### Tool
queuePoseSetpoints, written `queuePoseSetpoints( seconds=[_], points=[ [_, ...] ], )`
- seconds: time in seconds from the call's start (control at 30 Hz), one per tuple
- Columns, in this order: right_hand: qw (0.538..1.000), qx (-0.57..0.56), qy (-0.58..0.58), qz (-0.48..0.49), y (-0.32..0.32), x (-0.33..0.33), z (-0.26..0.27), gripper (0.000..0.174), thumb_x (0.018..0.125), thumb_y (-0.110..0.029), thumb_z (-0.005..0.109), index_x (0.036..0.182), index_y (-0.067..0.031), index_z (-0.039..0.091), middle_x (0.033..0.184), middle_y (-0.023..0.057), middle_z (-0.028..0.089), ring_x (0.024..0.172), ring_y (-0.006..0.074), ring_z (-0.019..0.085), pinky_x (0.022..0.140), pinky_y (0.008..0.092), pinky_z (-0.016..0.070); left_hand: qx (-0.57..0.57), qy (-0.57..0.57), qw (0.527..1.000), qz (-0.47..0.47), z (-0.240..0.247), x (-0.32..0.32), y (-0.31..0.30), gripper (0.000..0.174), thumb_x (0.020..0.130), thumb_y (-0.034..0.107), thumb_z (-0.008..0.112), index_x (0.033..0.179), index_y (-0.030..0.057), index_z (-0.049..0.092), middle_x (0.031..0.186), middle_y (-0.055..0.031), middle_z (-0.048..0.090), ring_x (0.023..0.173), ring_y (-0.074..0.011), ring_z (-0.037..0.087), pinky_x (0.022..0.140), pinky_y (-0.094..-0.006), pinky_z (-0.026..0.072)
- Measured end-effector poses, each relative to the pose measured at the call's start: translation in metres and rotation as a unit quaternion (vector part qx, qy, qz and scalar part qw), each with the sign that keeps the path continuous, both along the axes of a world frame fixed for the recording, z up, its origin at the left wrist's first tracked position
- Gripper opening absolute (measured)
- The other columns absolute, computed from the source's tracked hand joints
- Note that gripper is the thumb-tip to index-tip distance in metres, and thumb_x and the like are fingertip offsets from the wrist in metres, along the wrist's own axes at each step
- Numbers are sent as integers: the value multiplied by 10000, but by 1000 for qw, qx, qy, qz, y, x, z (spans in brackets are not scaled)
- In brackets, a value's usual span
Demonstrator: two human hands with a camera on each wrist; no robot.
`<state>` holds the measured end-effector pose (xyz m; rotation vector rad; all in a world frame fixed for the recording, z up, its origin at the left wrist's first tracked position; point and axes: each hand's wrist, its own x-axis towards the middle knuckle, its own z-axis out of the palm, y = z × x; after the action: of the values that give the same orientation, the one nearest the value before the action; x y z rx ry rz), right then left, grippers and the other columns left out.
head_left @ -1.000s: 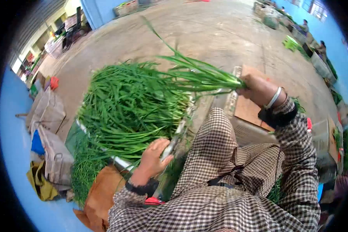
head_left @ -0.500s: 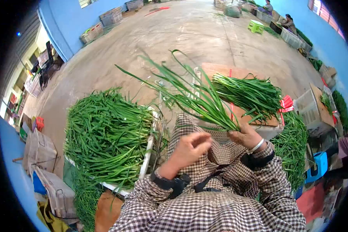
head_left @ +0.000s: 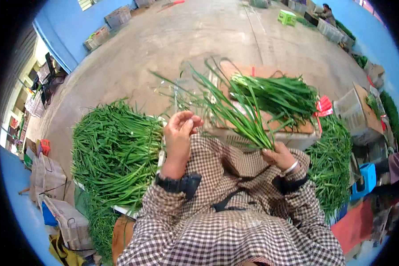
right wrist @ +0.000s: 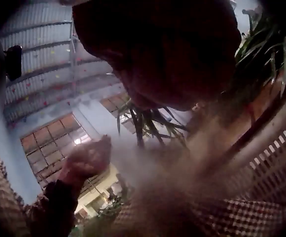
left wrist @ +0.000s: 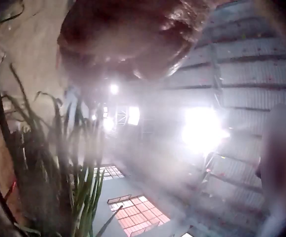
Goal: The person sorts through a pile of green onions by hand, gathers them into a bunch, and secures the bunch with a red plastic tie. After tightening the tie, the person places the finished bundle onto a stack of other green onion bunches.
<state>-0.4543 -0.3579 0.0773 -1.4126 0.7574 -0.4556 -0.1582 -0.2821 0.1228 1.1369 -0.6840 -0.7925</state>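
Observation:
My right hand (head_left: pixel 281 157) grips the base of a loose bunch of long green leaves (head_left: pixel 252 126) above my lap, their tips fanning up and left. To the left, my left hand (head_left: pixel 178 139) is raised with fingers loosely bent and no visible thing in them. Beside it lies a large pile of greens (head_left: pixel 115 150) on a white-edged tray (head_left: pixel 161 164). A thicker bundle (head_left: pixel 279 97) rests on the board behind the held leaves. In the right wrist view, the left hand (right wrist: pixel 88 158) appears apart from the leaves (right wrist: pixel 150 126).
A board-topped crate (head_left: pixel 292 139) stands in front of my knees. More greens (head_left: pixel 330 168) are heaped at right, near a red tie (head_left: pixel 324 106) and a blue stool (head_left: pixel 364 181). Crates (head_left: pixel 71 224) stand at left. Far off are a green stool (head_left: pixel 287 17) and a seated person (head_left: pixel 327 15).
The right hand has come in from the far right to above the lap with its leaves. My left hand has left the pile's edge, passed near the leaves and moved back left, raised.

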Motion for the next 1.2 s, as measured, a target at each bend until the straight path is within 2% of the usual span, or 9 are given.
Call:
queuePoseSetpoints(
  seconds=[0.03, 0.13, 0.3, 0.53, 0.67, 0.7, 1.03, 1.13, 1.2],
  points=[
    [1000, 16, 0, 4, 5, 2, 5, 133, 899, -164, 509, 859, -37, 504, 597, -26, 410, 511, 67, 369, 445, 218, 307, 14, 3, 1000, -6, -7, -5, -2, 171, 819, 26, 530, 980, -30, 544, 855, -103, 634, 778, -175, 632, 610, -232, 466],
    [1000, 16, -12, 13, 7, 8, 0, 159, 906, -187, 513, 850, -40, 497, 603, -29, 414, 500, 56, 353, 427, 212, 275, 34, 32, 988, -150, -25, -27, -18, 168, 815, 57, 569, 955, -30, 540, 869, -106, 619, 754, -171, 628, 600, -229, 468],
    [1000, 13, -12, 8, 10, 16, -4, 176, 903, -181, 518, 812, -32, 495, 575, -33, 409, 474, 61, 360, 415, 220, 283, 67, 88, 969, -223, -40, -48, -30, 153, 809, 43, 574, 952, -2, 544, 855, -85, 618, 667, -130, 593, 546, -215, 458],
    [990, 137, -25, 26, 7, 11, -14, 210, 900, -231, 517, 788, -55, 493, 587, -27, 431, 470, 56, 371, 406, 214, 292, 16, 246, 933, -262, -44, -51, -28, 164, 813, 28, 577, 976, 35, 558, 821, -68, 619, 612, -110, 571, 492, -190, 430],
    [986, 161, -35, 29, 8, 11, -18, 216, 890, -247, 532, 772, -72, 486, 593, -19, 449, 452, 56, 373, 389, 211, 287, 4, 278, 918, -283, -46, -49, -30, 126, 824, 47, 593, 942, 49, 548, 774, -38, 580, 588, -100, 526, 477, -190, 412],
    [984, 173, -34, -10, 11, 14, -23, 213, 892, -231, 531, 758, -73, 482, 591, -16, 447, 443, 62, 371, 383, 212, 274, 19, 280, 922, -269, -43, -50, -29, 106, 820, 49, 599, 910, 45, 542, 756, -23, 560, 592, -97, 521, 479, -188, 412],
    [941, 310, -138, -9, 20, 22, -9, 162, 912, -161, 484, 776, -81, 443, 559, -39, 349, 446, 59, 295, 385, 202, 218, 69, 251, 940, -219, -49, -55, -32, 132, 809, 47, 603, 917, 86, 538, 774, -2, 566, 591, -72, 509, 500, -168, 432],
    [944, 303, -131, -17, 21, 22, -13, 172, 909, -162, 490, 763, -84, 444, 557, -38, 360, 445, 59, 305, 383, 201, 225, 52, 222, 955, -189, -46, -62, -27, 155, 793, 29, 609, 923, 66, 532, 776, -14, 576, 578, -65, 504, 487, -155, 422],
    [947, 293, -128, -19, 22, 24, -14, 176, 906, -162, 497, 757, -83, 445, 554, -38, 365, 443, 59, 310, 382, 201, 228, 36, 132, 978, -160, -48, -65, -24, 196, 774, 27, 617, 942, 22, 518, 764, -34, 574, 557, -75, 504, 466, -188, 391]
  ],
)
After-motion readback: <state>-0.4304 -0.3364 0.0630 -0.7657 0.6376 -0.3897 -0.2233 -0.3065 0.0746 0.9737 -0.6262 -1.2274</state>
